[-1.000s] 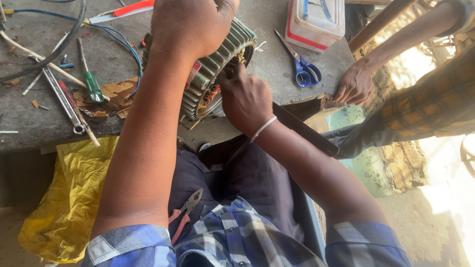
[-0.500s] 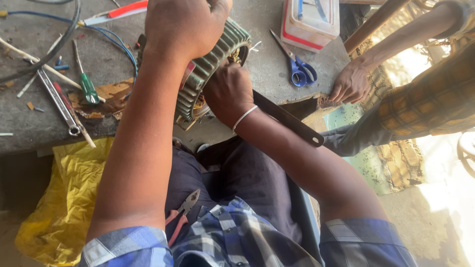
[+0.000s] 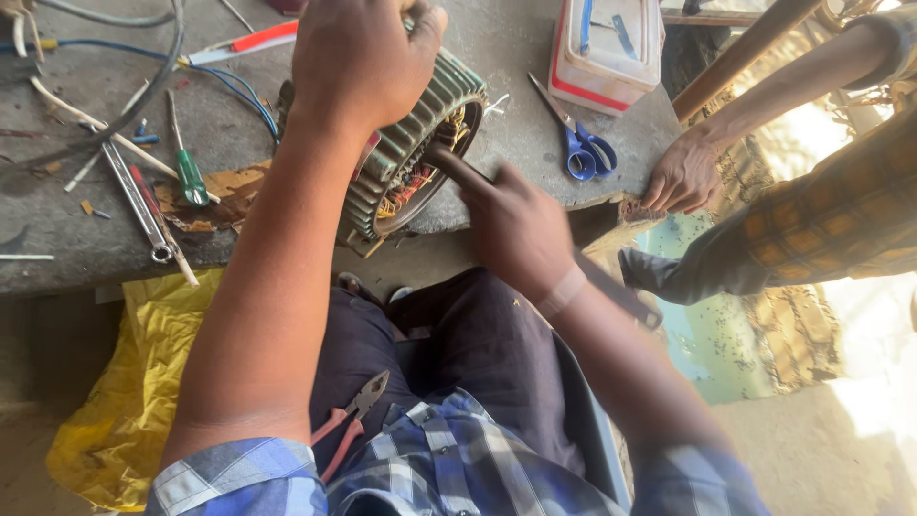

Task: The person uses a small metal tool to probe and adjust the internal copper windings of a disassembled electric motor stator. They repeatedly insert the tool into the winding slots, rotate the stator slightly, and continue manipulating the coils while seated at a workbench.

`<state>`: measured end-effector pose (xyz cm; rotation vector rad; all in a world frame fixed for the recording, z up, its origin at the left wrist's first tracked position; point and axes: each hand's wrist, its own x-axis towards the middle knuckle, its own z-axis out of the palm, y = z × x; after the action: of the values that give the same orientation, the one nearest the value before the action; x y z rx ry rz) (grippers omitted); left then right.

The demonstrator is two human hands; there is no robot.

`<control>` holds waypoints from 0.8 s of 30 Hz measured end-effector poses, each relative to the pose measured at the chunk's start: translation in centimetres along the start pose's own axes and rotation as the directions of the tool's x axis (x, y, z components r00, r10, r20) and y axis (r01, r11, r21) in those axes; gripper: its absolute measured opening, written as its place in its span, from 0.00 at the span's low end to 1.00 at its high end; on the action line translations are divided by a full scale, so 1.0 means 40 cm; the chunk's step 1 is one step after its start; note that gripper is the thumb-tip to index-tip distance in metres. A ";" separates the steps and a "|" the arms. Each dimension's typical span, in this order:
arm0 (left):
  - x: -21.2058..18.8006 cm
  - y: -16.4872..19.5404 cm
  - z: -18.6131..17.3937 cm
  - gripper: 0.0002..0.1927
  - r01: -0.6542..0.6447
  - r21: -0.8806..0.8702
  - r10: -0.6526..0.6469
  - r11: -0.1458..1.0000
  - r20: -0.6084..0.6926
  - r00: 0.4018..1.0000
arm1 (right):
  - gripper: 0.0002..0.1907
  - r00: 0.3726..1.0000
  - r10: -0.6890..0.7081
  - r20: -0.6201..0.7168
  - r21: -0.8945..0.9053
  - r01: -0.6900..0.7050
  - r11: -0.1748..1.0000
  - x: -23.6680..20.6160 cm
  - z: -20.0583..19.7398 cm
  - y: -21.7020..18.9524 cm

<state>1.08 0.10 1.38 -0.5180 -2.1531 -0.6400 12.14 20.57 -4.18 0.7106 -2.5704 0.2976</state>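
Left hand (image 3: 358,57) fingers clamp ribbed green stator (image 3: 406,158); right hand (image 3: 516,229) fingers grip wooden rod (image 3: 454,167).

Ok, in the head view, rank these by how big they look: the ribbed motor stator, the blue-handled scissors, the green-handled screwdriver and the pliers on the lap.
1. Ribbed motor stator, clearly largest.
2. Pliers, green-handled screwdriver and blue-handled scissors: all look alike, and the pliers lie nearer the camera, so no ranking.

Likely a repair workshop: tool-strewn concrete bench (image 3: 516,57), screwdriver (image 3: 187,164), scissors (image 3: 577,141).

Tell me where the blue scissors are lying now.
The blue scissors lie on the grey table, right of the motor stator, just below the white plastic box.
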 end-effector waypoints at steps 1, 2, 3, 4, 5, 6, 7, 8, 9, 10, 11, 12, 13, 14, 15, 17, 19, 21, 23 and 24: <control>-0.001 0.012 -0.018 0.10 -0.072 0.003 0.072 0.997 -0.054 0.996 | 0.25 0.998 0.051 -0.043 0.036 -0.049 0.998 -0.050 -0.013 0.014; -0.002 0.029 -0.040 0.07 -0.145 0.009 0.145 0.989 -0.109 0.983 | 0.25 0.996 0.079 -0.038 0.083 -0.075 0.994 -0.098 -0.023 0.029; -0.022 0.065 -0.063 0.06 -0.216 0.035 0.219 0.976 -0.127 0.968 | 0.25 0.994 0.103 -0.031 0.129 -0.099 0.987 -0.145 -0.025 0.040; -0.039 0.103 -0.086 0.06 -0.284 0.064 0.291 0.957 -0.143 0.946 | 0.24 0.992 0.127 -0.022 0.176 -0.121 0.977 -0.184 -0.019 0.050; -0.080 0.158 -0.113 0.06 -0.359 0.062 0.364 0.931 -0.140 0.921 | 0.24 0.985 0.170 0.007 0.217 -0.167 0.962 -0.222 -0.007 0.054; -0.119 0.218 -0.132 0.06 -0.419 0.045 0.422 0.907 -0.123 0.898 | 0.24 0.976 0.213 0.030 0.250 -0.214 0.944 -0.251 0.012 0.058; -0.161 0.285 -0.146 0.06 -0.470 0.009 0.466 0.883 -0.139 0.874 | 0.24 0.965 0.257 0.053 0.278 -0.262 0.924 -0.276 0.036 0.063; -0.197 0.338 -0.161 0.07 -0.507 -0.009 0.500 0.862 -0.156 0.852 | 0.24 0.955 0.288 0.064 0.304 -0.294 0.906 -0.290 0.065 0.069; -0.233 0.399 -0.174 0.08 -0.546 -0.024 0.535 0.837 -0.173 0.827 | 0.23 0.944 0.322 0.070 0.316 -0.327 0.891 -0.305 0.091 0.073; -0.255 0.449 -0.180 0.09 -0.559 -0.021 0.547 0.829 -0.180 0.818 | 0.23 0.940 0.335 0.066 0.326 -0.338 0.883 -0.315 0.113 0.083; -0.270 0.487 -0.193 0.10 -0.563 -0.005 0.552 0.826 -0.191 0.812 | 0.23 0.933 0.354 0.066 0.332 -0.355 0.874 -0.324 0.134 0.089; -0.274 0.521 -0.202 0.11 -0.566 0.009 0.556 0.824 -0.201 0.807 | 0.23 0.931 0.359 0.073 0.340 -0.361 0.868 -0.338 0.146 0.092; -0.268 0.546 -0.207 0.12 -0.558 0.020 0.551 0.829 -0.195 0.811 | 0.23 0.928 0.367 0.064 0.340 -0.366 0.866 -0.341 0.160 0.098; -0.255 0.563 -0.211 0.14 -0.548 0.024 0.542 0.836 -0.191 0.819 | 0.22 0.927 0.371 0.062 0.345 -0.369 0.863 -0.347 0.167 0.102; -0.243 0.580 -0.215 0.15 -0.540 0.032 0.536 0.841 -0.190 0.823 | 0.22 0.925 0.375 0.063 0.359 -0.372 0.856 -0.349 0.175 0.103; -0.214 0.603 -0.206 0.16 -0.524 0.025 0.518 0.851 -0.192 0.833 | 0.22 0.924 0.376 0.066 0.382 -0.371 0.846 -0.351 0.179 0.107; -0.201 0.620 -0.188 0.15 -0.509 0.021 0.503 0.860 -0.200 0.841 | 0.22 0.920 0.385 0.076 0.375 -0.384 0.844 -0.351 0.178 0.109; -0.206 0.636 -0.166 0.15 -0.529 0.003 0.519 0.849 -0.198 0.832 | 0.21 0.925 0.376 0.063 0.386 -0.370 0.845 -0.350 0.174 0.111; -0.220 0.653 -0.140 0.14 -0.570 -0.048 0.554 0.820 -0.184 0.812 | 0.22 0.933 0.358 0.024 0.413 -0.335 0.847 -0.352 0.168 0.112; -0.227 0.660 -0.127 0.14 -0.588 -0.076 0.568 0.805 -0.184 0.802 | 0.22 0.936 0.351 0.029 0.419 -0.330 0.846 -0.353 0.166 0.112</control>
<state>24.10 16.52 3.91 -1.1104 -1.6780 -0.4507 18.12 28.33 -17.12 0.3647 -2.5986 0.9953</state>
